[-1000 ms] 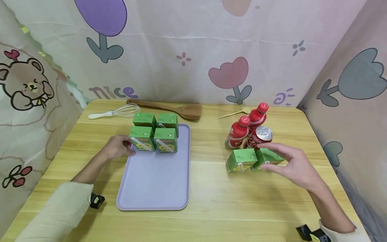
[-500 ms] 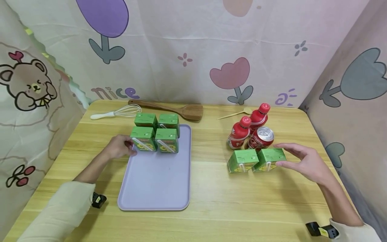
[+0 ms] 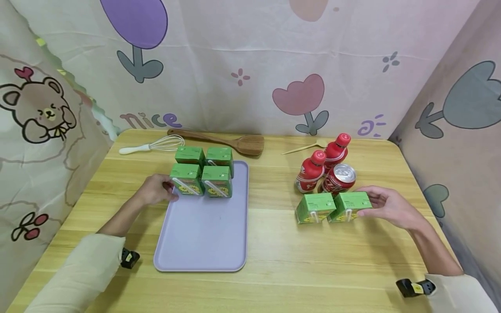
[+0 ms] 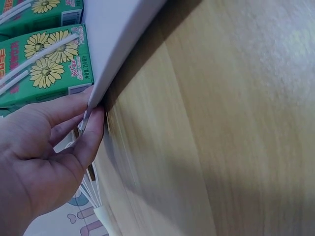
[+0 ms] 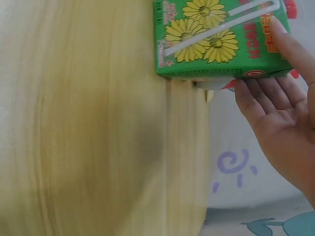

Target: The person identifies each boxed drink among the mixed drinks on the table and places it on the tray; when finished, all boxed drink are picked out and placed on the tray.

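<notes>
My left hand pinches the left edge of the lavender tray; in the left wrist view the thumb and fingers lie on either side of its rim. Several green drink cartons with yellow flowers, such as the front left one, stand in two rows at the tray's far end. On the table to the right are two more green cartons, side by side. My right hand holds the right-hand carton, thumb on its front face near the white straw, the other fingers behind it.
Two red bottles and a red soda can stand close behind the right cartons. A white whisk, a wooden spatula and a small yellow spoon lie along the back, before a printed cloth.
My right hand has moved from above the cartons to the right side of the right-hand one and closed in on it. My left hand stays at the tray's edge.
</notes>
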`<move>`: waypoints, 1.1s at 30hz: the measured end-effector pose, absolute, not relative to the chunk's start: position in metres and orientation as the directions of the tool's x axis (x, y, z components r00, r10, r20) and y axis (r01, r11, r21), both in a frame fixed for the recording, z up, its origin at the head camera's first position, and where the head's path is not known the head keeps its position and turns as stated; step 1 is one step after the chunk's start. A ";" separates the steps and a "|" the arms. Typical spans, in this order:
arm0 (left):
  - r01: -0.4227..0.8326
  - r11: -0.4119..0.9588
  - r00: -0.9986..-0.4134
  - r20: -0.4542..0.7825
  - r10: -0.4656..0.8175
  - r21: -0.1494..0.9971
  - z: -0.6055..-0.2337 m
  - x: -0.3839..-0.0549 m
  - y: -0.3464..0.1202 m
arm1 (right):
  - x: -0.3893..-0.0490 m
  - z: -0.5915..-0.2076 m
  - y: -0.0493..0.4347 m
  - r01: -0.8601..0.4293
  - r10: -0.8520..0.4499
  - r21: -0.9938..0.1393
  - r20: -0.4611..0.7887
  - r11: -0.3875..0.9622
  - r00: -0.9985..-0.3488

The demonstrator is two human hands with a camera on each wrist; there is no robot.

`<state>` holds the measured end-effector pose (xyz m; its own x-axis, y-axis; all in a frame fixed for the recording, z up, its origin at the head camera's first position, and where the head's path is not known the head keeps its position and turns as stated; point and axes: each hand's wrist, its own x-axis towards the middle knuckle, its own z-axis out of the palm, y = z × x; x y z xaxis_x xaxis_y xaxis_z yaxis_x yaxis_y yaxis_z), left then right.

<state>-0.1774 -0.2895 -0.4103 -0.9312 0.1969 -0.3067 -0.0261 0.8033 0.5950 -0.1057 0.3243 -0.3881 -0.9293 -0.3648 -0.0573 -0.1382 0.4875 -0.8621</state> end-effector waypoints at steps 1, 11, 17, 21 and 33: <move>-0.027 0.802 -0.931 -0.308 0.197 0.596 -0.410 -0.177 -0.290 | -0.106 -0.390 0.325 -0.138 -0.375 -0.867 -0.059 0.478 -0.925; -0.025 0.802 -0.932 -0.305 0.197 0.597 -0.410 -0.177 -0.289 | -0.106 -0.403 0.324 -0.150 -0.382 -0.858 -0.058 0.492 -0.922; -0.029 0.801 -0.934 -0.301 0.191 0.598 -0.408 -0.176 -0.287 | -0.100 -0.403 0.322 -0.155 -0.339 -0.839 -0.038 0.522 -0.940; -0.032 0.798 -0.932 -0.306 0.193 0.601 -0.406 -0.176 -0.286 | -0.095 -0.400 0.321 -0.146 -0.318 -0.829 -0.040 0.540 -0.947; -0.019 0.782 -0.937 -0.283 0.203 0.623 -0.407 -0.176 -0.290 | -0.082 -0.388 0.325 -0.141 -0.305 -0.819 -0.044 0.556 -0.951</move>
<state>-0.1757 -0.2895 -0.4069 -0.9374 0.2028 -0.2831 -0.0189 0.7821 0.6228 -0.0819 0.3247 -0.3877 -0.9512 -0.3053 -0.0437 -0.1410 0.5565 -0.8188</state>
